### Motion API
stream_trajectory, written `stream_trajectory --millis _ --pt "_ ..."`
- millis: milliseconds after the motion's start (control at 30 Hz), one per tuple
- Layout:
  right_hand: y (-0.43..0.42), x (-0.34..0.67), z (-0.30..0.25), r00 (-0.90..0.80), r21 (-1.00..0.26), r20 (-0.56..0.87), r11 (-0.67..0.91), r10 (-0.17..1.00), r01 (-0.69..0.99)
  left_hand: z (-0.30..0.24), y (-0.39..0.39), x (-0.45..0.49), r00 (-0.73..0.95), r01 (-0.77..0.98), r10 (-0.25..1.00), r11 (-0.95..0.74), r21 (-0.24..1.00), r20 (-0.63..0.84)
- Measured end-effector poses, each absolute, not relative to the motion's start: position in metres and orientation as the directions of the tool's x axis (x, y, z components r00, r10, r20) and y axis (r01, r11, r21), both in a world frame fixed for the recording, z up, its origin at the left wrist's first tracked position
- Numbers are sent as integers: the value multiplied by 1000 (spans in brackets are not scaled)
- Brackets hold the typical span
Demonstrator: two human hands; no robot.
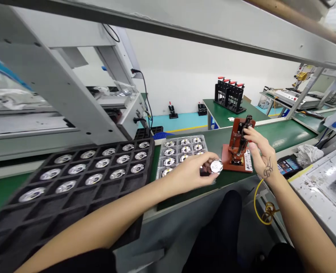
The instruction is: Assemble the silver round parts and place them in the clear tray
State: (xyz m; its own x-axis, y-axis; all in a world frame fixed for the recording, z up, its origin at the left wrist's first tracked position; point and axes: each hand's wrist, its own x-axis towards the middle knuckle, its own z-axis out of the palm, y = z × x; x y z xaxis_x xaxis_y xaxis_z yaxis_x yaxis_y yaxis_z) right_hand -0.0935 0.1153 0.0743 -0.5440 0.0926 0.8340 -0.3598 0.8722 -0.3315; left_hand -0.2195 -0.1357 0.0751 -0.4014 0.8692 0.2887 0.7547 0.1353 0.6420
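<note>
My left hand [194, 170] grips a small round silver part [216, 166] between thumb and fingers, with a white printed label bearing a CE mark facing up. My right hand [260, 151] is at the red clamp fixture [236, 131], its fingers extended and thumb apart. Its fingertips appear to rest against the fixture's black lever [245, 132]. Behind my left hand lies a clear plastic tray [177, 143] with several round metal-rimmed parts in its pockets. To the left, a black compartment tray [99, 195] carries several shiny round parts in its far rows.
A green bench [287, 129] runs under the trays and fixture. On a farther table stands a black rack [229, 94] with red-handled clamps. At right are a calculator-like keypad [287, 167], a crumpled white cloth [309, 154] and a yellow hose [256, 206]. A grey beam [185, 28] crosses overhead.
</note>
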Motion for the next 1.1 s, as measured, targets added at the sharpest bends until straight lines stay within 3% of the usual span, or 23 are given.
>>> stream_trajectory --millis 100,167,300,400,567,767,833,900,1000,1100 --pt "95 -76 67 -456 -304 875 918 163 -256 74 -134 -204 -337 831 870 97 547 358" --pt "77 -63 58 -453 -381 858 890 241 -248 73 -133 -196 -288 887 867 81 455 407" --pt "47 -45 42 -769 -756 536 604 350 -252 73 -132 -185 -193 942 872 37 334 450" --pt "40 -41 40 -877 -914 317 361 361 -182 77 -130 -178 -169 942 874 7 335 456" --pt "43 -37 43 -913 -976 203 150 355 -159 80 -130 -170 -186 888 884 -37 459 429" --pt "43 -31 42 -918 -983 178 97 355 -153 85 -132 -166 -246 793 893 -39 608 377" --pt "40 -28 42 -916 -982 184 112 356 -154 83 -133 -162 -306 644 899 -48 763 314" --pt "37 -23 38 -912 -977 191 155 362 -144 75 -135 -155 -373 349 907 -59 935 196" --pt "32 -16 23 -915 -964 194 243 353 -111 55 -143 -149 -423 -34 905 -56 998 37" --pt "35 -9 -4 -939 -944 168 324 300 -65 34 -167 -164 -538 -3 843 -26 1000 20"
